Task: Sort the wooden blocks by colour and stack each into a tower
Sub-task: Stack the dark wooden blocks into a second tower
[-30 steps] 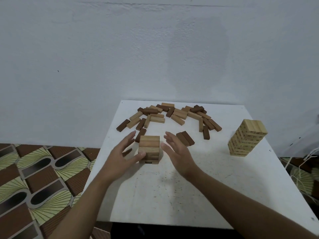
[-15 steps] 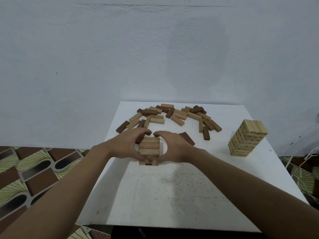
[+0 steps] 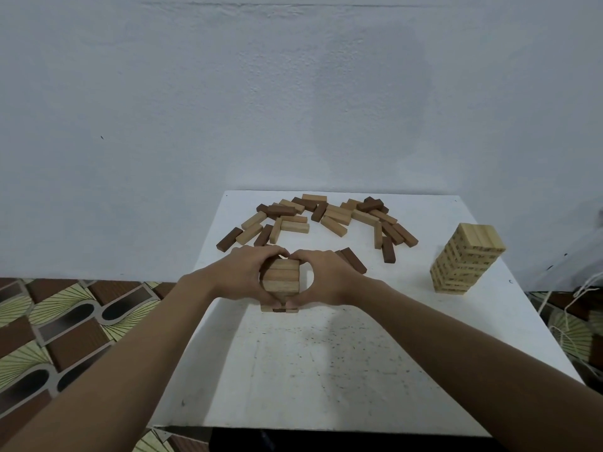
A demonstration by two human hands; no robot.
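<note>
Flooring [image 3: 65,324], patterned in brown, cream and black, beyond the table's left edge. Table [image 3: 326,370], white, speckled top, set against a pale wall [image 3: 293,93]. Left hand [image 3: 239,277], fingers curled round the left and far sides of the short stack, thumb on its near face. Short stack [image 3: 281,279], tan blocks, three side by side in the top layer, lower layers mostly hidden by the hands, one dark end showing at the base; stands near the table's left edge, about midway between near and far edges. Right hand [image 3: 329,278], curled round the stack's right side, a gap showing between palm and stack, fingertips meeting the left hand's at the far side, thumbs touching at the near side. Dark blocks [image 3: 354,260], two, flat, just behind the right hand. Loose blocks [image 3: 326,216], pale, tan and dark brown mixed, flat and partly overlapping along the far edge. Pale tower [image 3: 466,259], many layers, upright, near the right edge, well apart from the hands. Cords [image 3: 580,291], white, off the right edge.
</note>
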